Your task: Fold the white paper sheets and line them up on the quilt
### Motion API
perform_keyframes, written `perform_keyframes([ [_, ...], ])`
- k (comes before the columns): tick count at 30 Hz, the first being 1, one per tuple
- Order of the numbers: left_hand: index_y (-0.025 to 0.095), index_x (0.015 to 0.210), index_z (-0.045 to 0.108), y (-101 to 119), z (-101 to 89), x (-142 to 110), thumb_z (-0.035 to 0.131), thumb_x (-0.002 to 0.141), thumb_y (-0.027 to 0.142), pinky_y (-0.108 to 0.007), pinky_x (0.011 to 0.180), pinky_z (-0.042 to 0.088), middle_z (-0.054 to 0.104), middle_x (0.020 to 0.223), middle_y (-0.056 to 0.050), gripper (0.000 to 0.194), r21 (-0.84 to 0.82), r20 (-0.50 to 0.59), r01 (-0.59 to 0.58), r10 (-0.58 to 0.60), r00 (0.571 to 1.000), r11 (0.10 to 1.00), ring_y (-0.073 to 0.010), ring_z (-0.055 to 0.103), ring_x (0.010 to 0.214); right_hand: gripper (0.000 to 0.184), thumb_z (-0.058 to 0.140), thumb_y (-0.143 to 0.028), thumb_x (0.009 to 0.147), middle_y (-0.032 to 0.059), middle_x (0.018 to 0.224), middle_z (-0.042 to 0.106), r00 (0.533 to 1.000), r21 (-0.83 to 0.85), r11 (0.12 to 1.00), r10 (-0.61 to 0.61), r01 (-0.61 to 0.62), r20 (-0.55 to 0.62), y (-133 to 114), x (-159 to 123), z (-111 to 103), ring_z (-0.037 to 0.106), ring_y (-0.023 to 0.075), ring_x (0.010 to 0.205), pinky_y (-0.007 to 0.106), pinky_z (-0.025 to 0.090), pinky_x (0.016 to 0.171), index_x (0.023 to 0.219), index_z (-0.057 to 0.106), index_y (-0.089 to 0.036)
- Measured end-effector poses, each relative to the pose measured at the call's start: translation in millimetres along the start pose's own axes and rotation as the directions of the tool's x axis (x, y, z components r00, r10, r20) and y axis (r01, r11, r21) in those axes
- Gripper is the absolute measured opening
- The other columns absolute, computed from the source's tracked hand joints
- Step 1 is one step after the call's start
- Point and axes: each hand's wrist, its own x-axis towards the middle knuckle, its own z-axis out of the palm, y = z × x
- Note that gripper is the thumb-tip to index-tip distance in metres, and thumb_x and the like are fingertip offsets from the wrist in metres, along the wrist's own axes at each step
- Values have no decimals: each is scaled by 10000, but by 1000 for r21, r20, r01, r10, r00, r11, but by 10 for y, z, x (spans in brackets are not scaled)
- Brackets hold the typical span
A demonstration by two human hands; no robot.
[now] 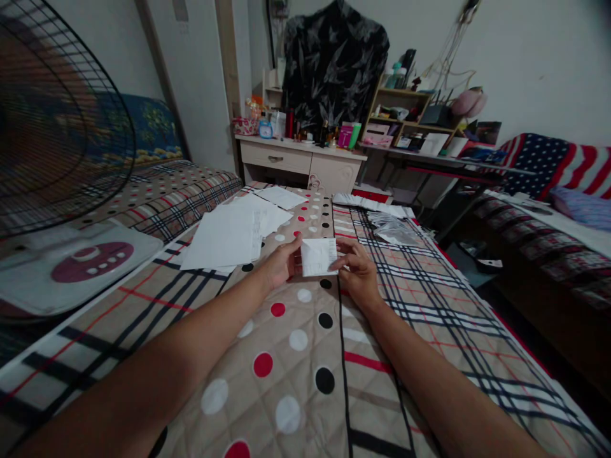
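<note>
Between my two hands, a little above the bedspread, is a small white folded paper (319, 256) with faint print on it. My left hand (285, 262) grips its left edge, thumb on top and the other fingers mostly behind it. The right edge is pinched by the fingers of my right hand (356, 264). Larger white printed sheets (224, 235) lie overlapped beyond my left hand. Past my right hand rest some clear plastic bags (392, 228) and a long strip of white folded papers (372, 205).
A patterned bedspread (298, 340) with dots and checks lies under everything. At the left stands a caged fan (62, 121) over its white base (90, 261). A cream dresser (277, 156) with small items stands at the far end. Along the right is a bench with a flag-patterned cloth (539, 165).
</note>
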Motion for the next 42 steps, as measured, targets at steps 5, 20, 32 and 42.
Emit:
perform_keyframes([
  [5, 136, 847, 666, -9, -72, 21, 751, 697, 555, -204, 444, 417, 688, 752, -58, 453, 128, 38, -127, 123, 992, 984, -144, 620, 614, 292, 521, -23, 590, 35, 957, 706, 996, -5, 996, 89, -89, 14, 2, -9, -31, 634, 213, 937, 355, 490, 829, 617, 719, -236],
  [20, 129, 738, 734, 70, -92, 31, 711, 740, 355, -197, 423, 397, 615, 518, 15, 227, 671, 75, -455, 558, 827, 585, -79, 492, 419, 237, 515, -94, 589, 2, 742, 729, 952, 103, 950, 301, -294, -51, 77, 11, -42, 646, 159, 718, 308, 511, 736, 586, 712, -225],
  [32, 126, 717, 721, 241, -244, -82, 752, 723, 417, -154, 357, 354, 651, 565, -35, 293, 778, 289, -106, -204, 935, 619, -63, 500, 394, 122, 651, -152, 646, 13, 671, 701, 881, 106, 895, 396, -434, 259, 41, 12, -144, 617, 134, 637, 249, 474, 623, 537, 692, -184],
  [42, 140, 612, 630, -121, 132, -116, 721, 726, 425, -163, 360, 322, 572, 476, 13, 320, 623, 11, -256, 318, 948, 739, -65, 473, 386, 400, 774, -400, 690, 53, 1020, 722, 831, 483, 716, 554, -504, 46, -38, 2, 99, 674, 199, 844, 311, 536, 749, 1029, 666, -215],
])
